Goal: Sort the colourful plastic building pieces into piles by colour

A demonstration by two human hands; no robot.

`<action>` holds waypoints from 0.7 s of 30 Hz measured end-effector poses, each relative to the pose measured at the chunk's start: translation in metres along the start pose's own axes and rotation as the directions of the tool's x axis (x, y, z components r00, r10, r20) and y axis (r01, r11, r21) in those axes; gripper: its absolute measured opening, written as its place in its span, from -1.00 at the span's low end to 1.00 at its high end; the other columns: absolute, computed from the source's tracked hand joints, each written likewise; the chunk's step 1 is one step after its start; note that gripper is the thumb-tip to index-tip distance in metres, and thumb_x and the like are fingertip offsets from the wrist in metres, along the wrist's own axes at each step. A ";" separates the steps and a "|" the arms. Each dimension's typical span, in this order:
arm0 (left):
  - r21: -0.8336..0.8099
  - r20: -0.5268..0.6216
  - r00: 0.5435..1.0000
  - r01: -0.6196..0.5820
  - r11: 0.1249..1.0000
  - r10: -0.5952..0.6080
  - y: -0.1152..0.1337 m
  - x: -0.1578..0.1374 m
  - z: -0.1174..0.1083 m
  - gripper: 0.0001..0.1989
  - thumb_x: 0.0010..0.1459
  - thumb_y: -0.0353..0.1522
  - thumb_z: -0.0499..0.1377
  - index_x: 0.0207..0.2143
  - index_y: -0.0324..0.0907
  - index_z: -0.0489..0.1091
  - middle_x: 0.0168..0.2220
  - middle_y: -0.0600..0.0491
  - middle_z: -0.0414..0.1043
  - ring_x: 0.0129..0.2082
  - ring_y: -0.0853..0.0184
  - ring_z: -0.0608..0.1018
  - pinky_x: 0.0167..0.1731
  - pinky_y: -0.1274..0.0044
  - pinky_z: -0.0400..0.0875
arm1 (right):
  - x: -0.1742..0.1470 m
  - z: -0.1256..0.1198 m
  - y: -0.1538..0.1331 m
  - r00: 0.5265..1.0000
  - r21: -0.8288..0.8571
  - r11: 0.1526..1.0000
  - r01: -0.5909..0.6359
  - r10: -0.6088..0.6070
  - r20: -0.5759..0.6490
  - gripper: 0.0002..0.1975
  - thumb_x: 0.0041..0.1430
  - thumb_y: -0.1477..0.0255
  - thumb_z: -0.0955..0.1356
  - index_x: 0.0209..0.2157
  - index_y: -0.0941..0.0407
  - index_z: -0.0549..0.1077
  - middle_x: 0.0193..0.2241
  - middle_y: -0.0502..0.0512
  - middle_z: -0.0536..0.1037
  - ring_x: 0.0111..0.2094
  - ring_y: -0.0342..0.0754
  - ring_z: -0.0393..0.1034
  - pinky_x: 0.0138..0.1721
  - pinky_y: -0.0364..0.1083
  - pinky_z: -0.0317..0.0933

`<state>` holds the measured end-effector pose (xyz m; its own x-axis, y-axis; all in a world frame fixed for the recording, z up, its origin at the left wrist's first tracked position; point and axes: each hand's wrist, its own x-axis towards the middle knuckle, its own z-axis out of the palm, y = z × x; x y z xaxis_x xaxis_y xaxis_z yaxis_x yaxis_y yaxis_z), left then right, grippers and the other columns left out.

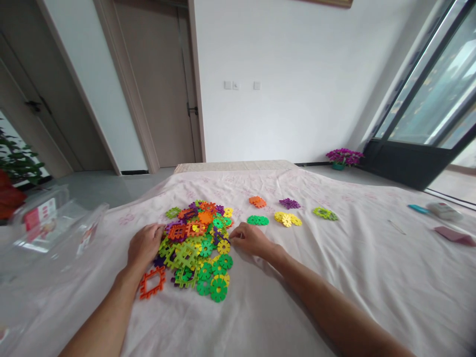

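Note:
A heap of plastic building pieces [189, 253] lies on the cloth between my hands. It mixes green and yellow notched discs with orange, purple and lime square pieces. My left hand [144, 244] rests against the heap's left edge, fingers loosely bent and partly hidden, gripping nothing that I can see. An orange square frame [152, 282] lies just below it. At the right edge, my right hand [250, 239] has its thumb and fingers pinched together beside a purple piece [221, 236]. Whether that piece is between the fingertips is too small to tell.
Sorted by colour, small groups lie beyond my right hand: orange [257, 201], purple [289, 203], green [258, 220], yellow [287, 219] and lime [325, 213]. Clear plastic packaging [55, 233] is at the left. A blue object [418, 208] and a pinkish one [454, 235] lie far right.

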<state>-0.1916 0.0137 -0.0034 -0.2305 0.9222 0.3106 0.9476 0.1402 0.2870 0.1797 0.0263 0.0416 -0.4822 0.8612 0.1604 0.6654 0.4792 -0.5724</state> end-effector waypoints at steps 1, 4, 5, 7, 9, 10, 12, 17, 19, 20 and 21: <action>-0.005 -0.001 1.000 -0.001 1.000 0.001 0.000 0.000 0.000 -0.53 0.34 -0.17 -0.15 -0.05 -0.11 0.49 0.05 -0.04 0.50 0.03 0.20 0.50 -0.02 0.47 0.30 | -0.001 0.004 -0.002 1.000 0.007 1.000 -0.011 0.011 0.008 -0.79 0.09 0.38 0.37 -0.26 0.02 0.64 -0.30 0.00 0.62 -0.32 -0.08 0.47 -0.30 -0.18 0.21; -0.018 0.000 1.000 -0.001 1.000 0.001 0.000 0.001 0.001 -0.55 0.33 -0.18 -0.14 -0.06 -0.11 0.50 0.05 -0.04 0.50 0.03 0.21 0.50 0.00 0.47 0.30 | 0.000 0.012 -0.003 0.998 0.012 0.998 -0.067 0.066 0.010 -0.80 0.05 0.36 0.40 -0.26 -0.03 0.64 -0.29 -0.05 0.63 -0.31 -0.07 0.48 -0.31 -0.17 0.21; -0.018 0.002 1.000 0.001 1.000 -0.001 0.000 0.001 0.001 -0.55 0.33 -0.18 -0.14 -0.06 -0.11 0.50 0.05 -0.04 0.50 0.03 0.21 0.50 0.00 0.47 0.30 | 0.001 0.014 -0.003 0.996 0.016 0.996 -0.089 0.088 0.013 -0.80 0.04 0.35 0.41 -0.27 -0.03 0.64 -0.31 -0.06 0.63 -0.32 -0.08 0.48 -0.32 -0.17 0.20; -0.011 0.008 1.000 0.004 1.000 -0.004 0.000 0.001 0.000 -0.55 0.33 -0.18 -0.14 -0.06 -0.10 0.49 0.05 -0.03 0.50 0.03 0.21 0.49 0.00 0.47 0.30 | 0.002 0.016 -0.002 0.991 0.038 0.991 -0.132 0.131 0.028 -0.82 0.01 0.33 0.43 -0.29 -0.04 0.64 -0.35 -0.10 0.63 -0.35 -0.09 0.47 -0.36 -0.18 0.18; -0.006 0.010 1.000 0.008 1.000 -0.008 0.000 0.001 0.000 -0.55 0.34 -0.18 -0.14 -0.05 -0.10 0.49 0.06 -0.03 0.50 0.04 0.21 0.49 -0.01 0.47 0.30 | 0.004 0.017 -0.001 0.985 0.081 0.982 -0.171 0.168 0.045 -0.83 -0.01 0.31 0.44 -0.31 -0.03 0.63 -0.39 -0.12 0.62 -0.38 -0.12 0.46 -0.40 -0.20 0.15; -0.007 0.010 1.000 0.008 1.000 -0.008 0.000 0.001 0.001 -0.55 0.34 -0.18 -0.15 -0.05 -0.10 0.48 0.06 -0.03 0.50 0.04 0.21 0.49 -0.01 0.47 0.30 | 0.004 0.017 0.000 0.982 0.106 0.976 -0.188 0.183 0.053 -0.83 -0.01 0.31 0.45 -0.32 -0.01 0.63 -0.41 -0.12 0.61 -0.39 -0.13 0.45 -0.42 -0.20 0.13; -0.012 0.008 1.000 0.008 1.000 -0.008 -0.001 0.001 0.002 -0.55 0.34 -0.18 -0.15 -0.04 -0.10 0.48 0.07 -0.03 0.49 0.04 0.20 0.49 -0.01 0.47 0.30 | 0.005 0.018 0.003 0.978 0.164 0.965 -0.205 0.198 0.060 -0.84 -0.02 0.31 0.45 -0.35 0.03 0.62 -0.45 -0.11 0.59 -0.42 -0.14 0.42 -0.45 -0.21 0.10; -0.011 0.005 1.000 0.003 1.000 -0.003 -0.001 0.000 0.001 -0.54 0.34 -0.17 -0.16 -0.05 -0.11 0.48 0.06 -0.04 0.50 0.03 0.19 0.49 -0.01 0.45 0.30 | 0.007 0.019 0.011 0.988 0.333 0.930 -0.153 0.144 0.051 -0.86 0.00 0.35 0.43 -0.40 0.12 0.55 -0.50 -0.08 0.55 -0.48 -0.19 0.34 -0.49 -0.23 0.08; -0.004 0.013 1.000 0.006 1.000 -0.006 0.000 0.000 0.000 -0.53 0.34 -0.17 -0.16 -0.04 -0.12 0.48 0.06 -0.04 0.49 0.04 0.18 0.49 -0.01 0.44 0.30 | 0.009 0.017 0.014 0.988 0.386 0.910 -0.148 0.152 0.021 -0.85 0.03 0.34 0.40 -0.40 0.14 0.52 -0.54 -0.07 0.51 -0.51 -0.20 0.32 -0.50 -0.23 0.09; -0.001 0.019 1.000 0.007 1.000 -0.007 0.000 0.000 0.000 -0.53 0.34 -0.17 -0.17 -0.04 -0.11 0.48 0.07 -0.04 0.49 0.05 0.17 0.48 -0.01 0.44 0.30 | 0.010 0.014 0.015 0.986 0.414 0.898 -0.152 0.167 0.001 -0.85 0.05 0.34 0.39 -0.39 0.14 0.51 -0.56 -0.07 0.49 -0.52 -0.20 0.33 -0.50 -0.23 0.11; -0.001 0.025 1.000 0.008 1.000 -0.008 0.000 0.000 0.000 -0.52 0.34 -0.17 -0.17 -0.05 -0.11 0.48 0.07 -0.04 0.49 0.05 0.17 0.48 0.00 0.43 0.30 | 0.011 0.011 0.017 0.982 0.441 0.884 -0.155 0.185 -0.025 -0.85 0.05 0.34 0.38 -0.40 0.14 0.49 -0.56 -0.07 0.48 -0.52 -0.19 0.34 -0.49 -0.23 0.15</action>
<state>-0.1919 0.0137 -0.0029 -0.2327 0.9296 0.2858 0.9456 0.1475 0.2901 0.1797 0.0426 0.0251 -0.3360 0.9391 0.0720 0.4117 0.2152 -0.8855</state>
